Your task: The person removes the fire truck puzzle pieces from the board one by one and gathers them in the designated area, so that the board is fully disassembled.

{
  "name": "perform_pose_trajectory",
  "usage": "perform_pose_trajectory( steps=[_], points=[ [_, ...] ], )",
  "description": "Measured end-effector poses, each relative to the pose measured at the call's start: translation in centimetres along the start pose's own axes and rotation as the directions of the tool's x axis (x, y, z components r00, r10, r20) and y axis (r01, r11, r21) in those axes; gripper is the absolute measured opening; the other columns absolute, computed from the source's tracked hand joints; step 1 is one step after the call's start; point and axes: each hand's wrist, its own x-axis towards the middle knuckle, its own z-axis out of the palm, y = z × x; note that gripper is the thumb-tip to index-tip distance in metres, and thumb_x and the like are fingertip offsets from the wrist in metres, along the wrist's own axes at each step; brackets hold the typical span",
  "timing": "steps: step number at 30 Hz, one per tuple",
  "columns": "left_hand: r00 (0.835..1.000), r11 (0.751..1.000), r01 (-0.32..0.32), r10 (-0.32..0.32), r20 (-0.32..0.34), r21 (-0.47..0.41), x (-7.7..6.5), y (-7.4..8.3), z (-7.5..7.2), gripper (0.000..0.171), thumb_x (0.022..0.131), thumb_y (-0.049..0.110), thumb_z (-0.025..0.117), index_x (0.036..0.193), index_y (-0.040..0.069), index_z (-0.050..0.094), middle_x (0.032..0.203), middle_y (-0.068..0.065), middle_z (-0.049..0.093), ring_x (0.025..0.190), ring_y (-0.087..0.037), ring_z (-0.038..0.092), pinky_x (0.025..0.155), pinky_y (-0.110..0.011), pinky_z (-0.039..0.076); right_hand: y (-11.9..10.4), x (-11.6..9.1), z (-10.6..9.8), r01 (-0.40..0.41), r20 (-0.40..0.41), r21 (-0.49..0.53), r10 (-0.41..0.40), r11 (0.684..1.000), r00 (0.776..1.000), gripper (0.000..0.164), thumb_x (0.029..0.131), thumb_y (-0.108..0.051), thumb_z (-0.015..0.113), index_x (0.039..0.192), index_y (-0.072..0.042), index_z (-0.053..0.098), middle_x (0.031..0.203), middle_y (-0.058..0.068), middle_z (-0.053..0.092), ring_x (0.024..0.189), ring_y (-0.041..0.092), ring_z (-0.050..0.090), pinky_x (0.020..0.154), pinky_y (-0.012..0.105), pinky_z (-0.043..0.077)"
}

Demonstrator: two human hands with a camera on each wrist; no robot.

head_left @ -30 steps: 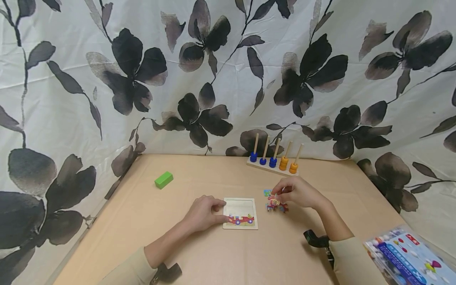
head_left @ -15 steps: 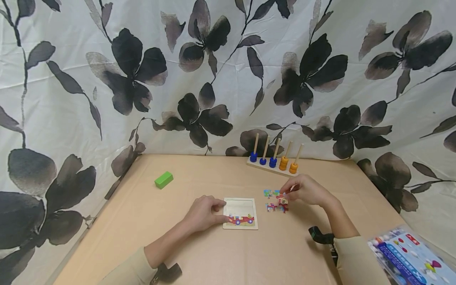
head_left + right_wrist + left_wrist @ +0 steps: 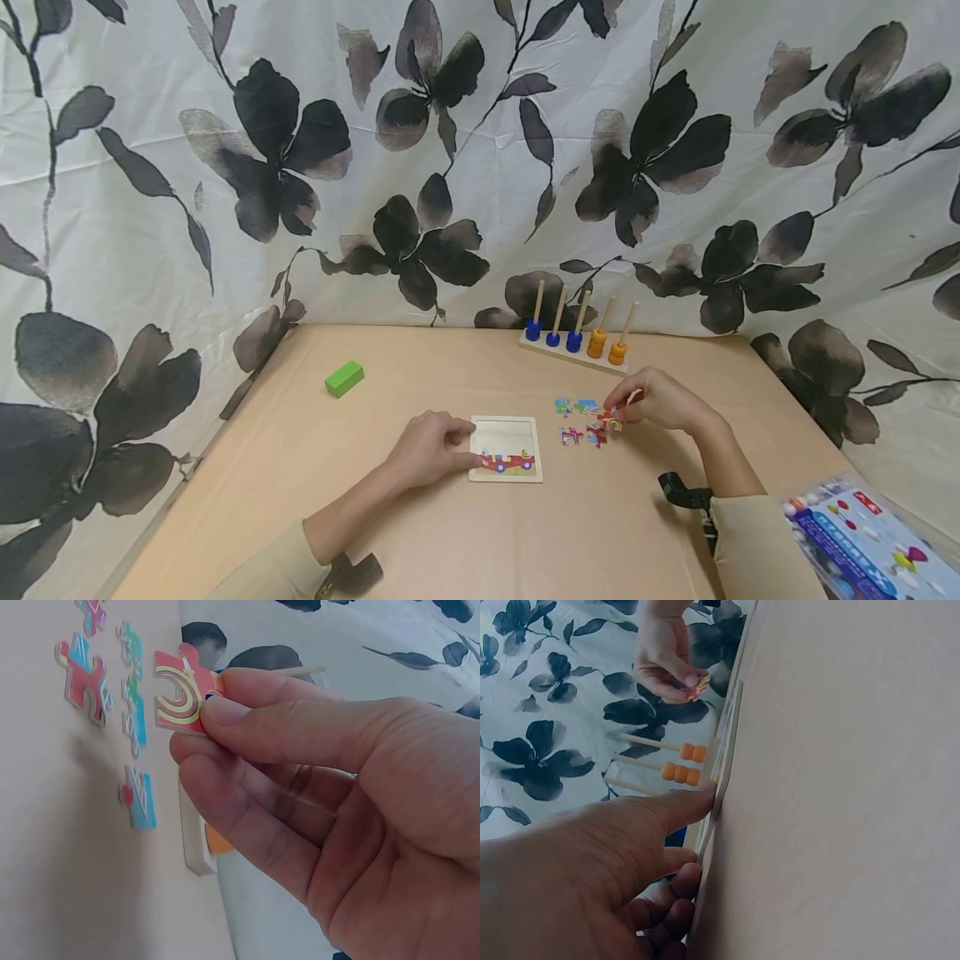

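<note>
My left hand (image 3: pixel 431 447) grips the left edge of a pale wooden puzzle tray (image 3: pixel 504 433), thumb near its lower corner. A strip of fitted pieces (image 3: pixel 510 463), showing a red vehicle with blue wheels, fills the tray's bottom row; bare wood shows above. Right of the tray, my right hand (image 3: pixel 652 402) pinches a red puzzle piece (image 3: pixel 178 694) with yellow curved bands between thumb and fingers. In the right wrist view it is held up from the table. Close by lie several loose pieces, among them a red one (image 3: pixel 84 682) and a blue one with a red spot (image 3: pixel 139 799).
A peg counting stand (image 3: pixel 573 346) with blue and orange beads stands at the back edge, against a floral cloth (image 3: pixel 525 167). A green block (image 3: pixel 345 379) lies back left. A clear package with a blue label (image 3: pixel 877 533) sits at the right front.
My right hand has moved right with the red puzzle piece, and the loose pieces it covered now show. The left hand and the tray have stayed in place.
</note>
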Motion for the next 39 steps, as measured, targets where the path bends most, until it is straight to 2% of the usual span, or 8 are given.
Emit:
perform_pose_trajectory(
  steps=[4, 10, 19, 30, 39],
  points=[
    [1.000, 1.000, 0.003, -0.003, 0.004, -0.012, 0.0, 0.0, 0.0, 0.051, 0.076, 0.040, 0.092, 0.117, 0.012, 0.080, 0.077, 0.007, 0.062, 0.079, -0.014, 0.052, 0.073, -0.027, 0.038, 0.3, -0.1, -0.1, -0.020, 0.012, 0.014, 0.020, 1.000, 1.000, 0.015, 0.087, 0.007, 0.074, 0.099, 0.002, 0.079, 0.094, 0.021, 0.074, 0.080, 0.018, 0.065, 0.068, 0.027, 0.057],
    [1.000, 1.000, 0.014, -0.014, 0.014, -0.019, 0.0, 0.0, 0.0, 0.053, 0.075, 0.041, 0.092, 0.118, 0.013, 0.080, 0.078, 0.007, 0.062, 0.079, -0.014, 0.052, 0.074, -0.027, 0.038, 0.5, -0.3, -0.1, -0.036, 0.067, 0.056, 0.032, 0.998, 0.997, 0.014, 0.087, 0.008, 0.072, 0.100, 0.007, 0.077, 0.085, 0.015, 0.072, 0.074, 0.013, 0.062, 0.067, 0.027, 0.057],
    [1.000, 1.000, -0.003, 0.003, 0.002, 0.002, 0.0, -0.2, 0.1, 0.050, 0.076, 0.041, 0.092, 0.117, 0.014, 0.080, 0.079, 0.010, 0.062, 0.079, -0.012, 0.052, 0.074, -0.026, 0.039, 1.4, -0.5, -0.4, -0.062, 0.120, 0.027, 0.059, 0.998, 0.991, 0.014, 0.087, 0.009, 0.071, 0.098, 0.005, 0.079, 0.081, 0.012, 0.071, 0.069, 0.012, 0.058, 0.062, 0.025, 0.052],
    [1.000, 1.000, 0.005, -0.005, 0.009, -0.004, 0.0, -0.2, 0.1, 0.051, 0.076, 0.041, 0.092, 0.118, 0.014, 0.080, 0.079, 0.009, 0.063, 0.080, -0.013, 0.051, 0.074, -0.027, 0.038, 2.1, -0.6, -0.1, -0.079, 0.132, 0.062, 0.071, 0.995, 0.989, 0.016, 0.085, 0.010, 0.070, 0.098, 0.006, 0.078, 0.081, 0.009, 0.069, 0.067, 0.010, 0.058, 0.061, 0.024, 0.051],
    [1.000, 1.000, -0.006, 0.006, 0.006, 0.005, 0.0, -0.2, 0.0, 0.051, 0.076, 0.041, 0.092, 0.117, 0.014, 0.080, 0.078, 0.009, 0.063, 0.079, -0.011, 0.049, 0.074, -0.026, 0.038, 2.3, -0.3, 0.1, -0.086, 0.116, 0.009, 0.085, 0.996, 0.990, 0.014, 0.087, 0.008, 0.071, 0.097, 0.003, 0.079, 0.082, 0.006, 0.070, 0.068, 0.010, 0.055, 0.062, 0.022, 0.047]
  ],
)
